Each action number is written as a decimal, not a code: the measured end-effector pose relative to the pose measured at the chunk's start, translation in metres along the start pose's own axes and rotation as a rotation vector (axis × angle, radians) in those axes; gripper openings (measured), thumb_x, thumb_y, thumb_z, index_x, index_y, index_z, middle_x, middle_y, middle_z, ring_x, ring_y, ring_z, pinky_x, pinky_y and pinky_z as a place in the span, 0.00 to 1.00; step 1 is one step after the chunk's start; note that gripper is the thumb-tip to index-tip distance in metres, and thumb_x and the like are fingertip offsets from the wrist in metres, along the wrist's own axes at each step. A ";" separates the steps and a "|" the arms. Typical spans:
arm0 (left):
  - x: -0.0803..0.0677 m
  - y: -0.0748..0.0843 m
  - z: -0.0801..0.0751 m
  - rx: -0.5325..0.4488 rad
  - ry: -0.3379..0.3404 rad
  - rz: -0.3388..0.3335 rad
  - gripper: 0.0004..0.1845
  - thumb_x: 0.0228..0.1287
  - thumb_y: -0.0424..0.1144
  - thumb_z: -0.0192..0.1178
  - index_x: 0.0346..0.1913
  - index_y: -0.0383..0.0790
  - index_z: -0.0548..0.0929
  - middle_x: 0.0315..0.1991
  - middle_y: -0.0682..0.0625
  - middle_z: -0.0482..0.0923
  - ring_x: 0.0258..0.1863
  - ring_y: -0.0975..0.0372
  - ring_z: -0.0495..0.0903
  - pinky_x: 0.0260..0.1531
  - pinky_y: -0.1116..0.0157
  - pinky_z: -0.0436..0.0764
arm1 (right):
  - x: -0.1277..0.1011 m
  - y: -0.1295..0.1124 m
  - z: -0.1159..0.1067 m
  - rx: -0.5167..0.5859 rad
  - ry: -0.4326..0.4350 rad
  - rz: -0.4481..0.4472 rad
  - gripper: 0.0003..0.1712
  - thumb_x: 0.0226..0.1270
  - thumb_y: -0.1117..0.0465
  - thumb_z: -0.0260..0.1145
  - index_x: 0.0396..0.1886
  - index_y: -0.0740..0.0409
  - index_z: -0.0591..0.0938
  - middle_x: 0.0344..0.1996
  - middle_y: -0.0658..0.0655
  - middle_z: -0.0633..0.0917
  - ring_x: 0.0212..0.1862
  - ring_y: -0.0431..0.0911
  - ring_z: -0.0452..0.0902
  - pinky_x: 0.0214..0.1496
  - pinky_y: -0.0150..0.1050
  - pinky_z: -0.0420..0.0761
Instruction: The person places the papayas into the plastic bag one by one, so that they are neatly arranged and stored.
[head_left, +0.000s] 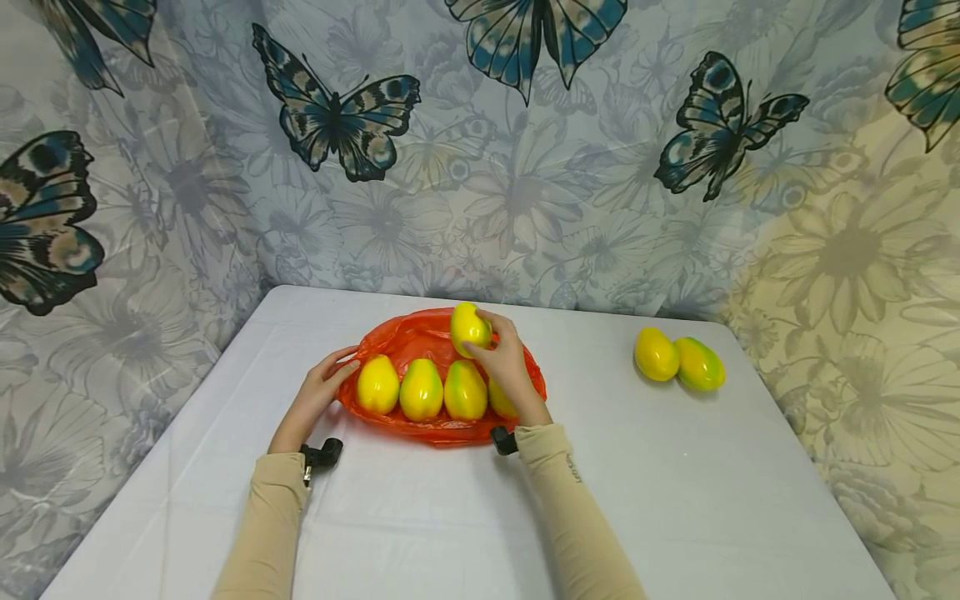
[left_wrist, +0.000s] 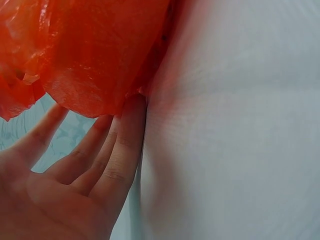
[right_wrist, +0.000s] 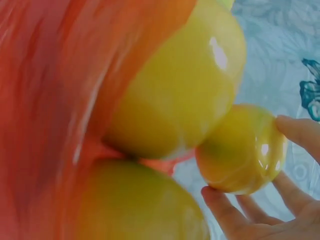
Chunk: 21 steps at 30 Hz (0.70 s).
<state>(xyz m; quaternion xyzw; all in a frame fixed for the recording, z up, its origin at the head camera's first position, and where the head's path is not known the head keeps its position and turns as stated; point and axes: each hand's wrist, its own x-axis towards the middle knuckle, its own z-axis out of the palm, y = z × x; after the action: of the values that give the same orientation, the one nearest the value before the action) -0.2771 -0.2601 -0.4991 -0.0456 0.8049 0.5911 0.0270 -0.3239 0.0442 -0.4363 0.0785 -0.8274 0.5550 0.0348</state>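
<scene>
On the white counter, the right grip pinches a glossy, likely slippery mango around its middle; the left grip, fingers spread, touches the flimsy orange bag.

Left hand lies flat with fingers straight, right hand raised, fingers curled

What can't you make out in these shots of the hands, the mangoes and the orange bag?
- Fourth mango in the orange bag: head view, mostly hidden behind the right hand.
- Left hand fingers: left wrist view, tips hidden under the bag's edge, so grip unclear.
- Bag's inside: right wrist view, blurred and cut off.
- Sleeve lettering: head view, too small.
</scene>
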 end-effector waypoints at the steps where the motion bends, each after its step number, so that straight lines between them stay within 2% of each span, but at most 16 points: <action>1: 0.000 0.000 0.000 -0.004 0.001 0.003 0.32 0.69 0.59 0.53 0.72 0.51 0.66 0.67 0.38 0.71 0.54 0.55 0.73 0.42 0.71 0.76 | 0.000 -0.001 0.002 0.006 -0.002 0.000 0.33 0.62 0.62 0.70 0.67 0.53 0.72 0.68 0.59 0.68 0.68 0.55 0.64 0.70 0.51 0.70; 8: -0.001 0.001 -0.001 -0.033 0.001 0.018 0.32 0.70 0.58 0.54 0.72 0.50 0.66 0.66 0.38 0.72 0.45 0.68 0.76 0.37 0.72 0.77 | -0.003 -0.007 0.015 0.029 -0.040 0.038 0.33 0.63 0.60 0.70 0.68 0.50 0.72 0.68 0.57 0.68 0.68 0.55 0.64 0.71 0.52 0.68; 17: -0.001 0.001 -0.002 -0.027 0.002 0.011 0.32 0.70 0.58 0.54 0.72 0.50 0.66 0.65 0.37 0.72 0.45 0.65 0.75 0.37 0.72 0.77 | -0.002 -0.012 0.031 0.018 -0.043 0.023 0.33 0.62 0.61 0.71 0.68 0.52 0.73 0.68 0.58 0.69 0.67 0.56 0.64 0.69 0.53 0.69; 21: -0.009 0.015 -0.002 -0.038 -0.013 -0.003 0.30 0.73 0.52 0.53 0.73 0.46 0.65 0.66 0.34 0.70 0.47 0.63 0.75 0.37 0.72 0.77 | -0.002 -0.012 0.038 0.010 -0.052 0.024 0.33 0.62 0.60 0.71 0.67 0.51 0.73 0.68 0.58 0.69 0.69 0.55 0.63 0.71 0.53 0.67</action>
<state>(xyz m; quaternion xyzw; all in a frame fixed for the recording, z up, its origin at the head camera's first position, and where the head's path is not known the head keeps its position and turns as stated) -0.2697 -0.2572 -0.4836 -0.0436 0.7932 0.6066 0.0325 -0.3190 0.0047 -0.4398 0.0831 -0.8261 0.5573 0.0061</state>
